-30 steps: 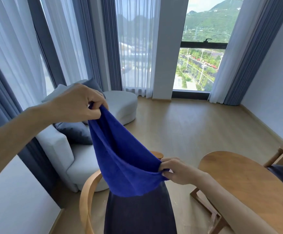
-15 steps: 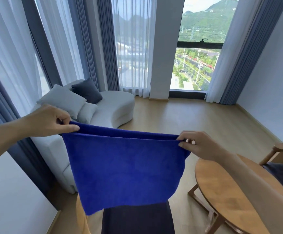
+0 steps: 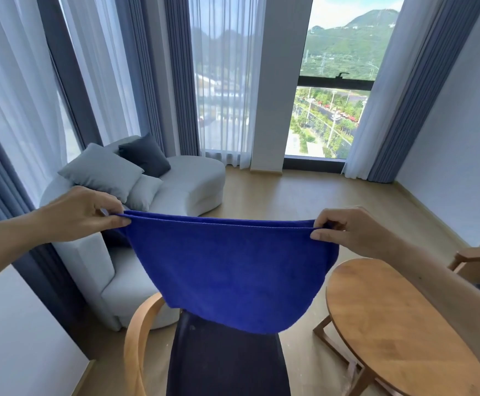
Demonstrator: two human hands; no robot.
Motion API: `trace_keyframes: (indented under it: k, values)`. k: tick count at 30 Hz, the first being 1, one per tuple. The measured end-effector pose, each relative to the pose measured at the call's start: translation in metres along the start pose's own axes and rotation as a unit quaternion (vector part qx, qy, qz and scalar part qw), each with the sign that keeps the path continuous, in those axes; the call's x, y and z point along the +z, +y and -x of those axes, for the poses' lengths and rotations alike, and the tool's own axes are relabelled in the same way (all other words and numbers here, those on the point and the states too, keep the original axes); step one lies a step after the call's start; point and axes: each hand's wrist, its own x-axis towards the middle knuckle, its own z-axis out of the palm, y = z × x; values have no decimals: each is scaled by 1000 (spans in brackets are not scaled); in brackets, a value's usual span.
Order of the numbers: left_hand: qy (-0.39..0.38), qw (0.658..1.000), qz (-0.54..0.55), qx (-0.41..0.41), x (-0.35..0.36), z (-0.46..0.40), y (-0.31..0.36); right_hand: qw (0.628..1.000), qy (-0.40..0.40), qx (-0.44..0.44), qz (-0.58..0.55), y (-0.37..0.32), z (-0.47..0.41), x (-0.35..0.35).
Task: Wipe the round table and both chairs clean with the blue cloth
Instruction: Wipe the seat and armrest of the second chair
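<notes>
You have the blue cloth stretched out in the air in front of you, its top edge doubled over and pulled taut between your two hands. Your left hand pinches the top left corner between thumb and curled fingers; your right hand pinches the top right corner the same way. The cloth hangs down in a broad curve, and its lower edge covers the upper part of the near chair, the one with a dark seat pad and a curved wooden armrest on its left side. From this view you cannot tell whether the cloth touches the chair.

To your right stands the round wooden desk, its top bare where visible; your right forearm crosses above its far right edge. Past the desk's right edge, the wooden arm of the second chair shows at the border of the view.

Beyond the cloth to the left sits a pale grey sofa carrying three cushions, one light grey, one dark grey and one whitish. The floor is light wood. Tall windows with sheer white and blue-grey curtains fill the far wall, and the uncurtained window shows green hills and a road.
</notes>
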Motion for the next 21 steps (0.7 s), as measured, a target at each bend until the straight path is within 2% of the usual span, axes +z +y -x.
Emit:
trace_keyframes:
  k: [2,7,9,16,21]
  values:
    - [2,999,36,-11,-3,2,2,1000,-9,-1,-6,0,1,-4]
    - [-3,996,80,-39,-10,8,0,994,-112,-17,-5,-3,8,-15]
    - [-7,995,87,-52,-13,10,-1,992,-124,-31,7,-5,11,-15]
    - [-33,995,72,-61,-19,17,-3,999,-34,-29,27,-11,16,-7]
    - [-5,988,144,-57,-12,17,-1,1000,15,14,-21,-10,20,-4]
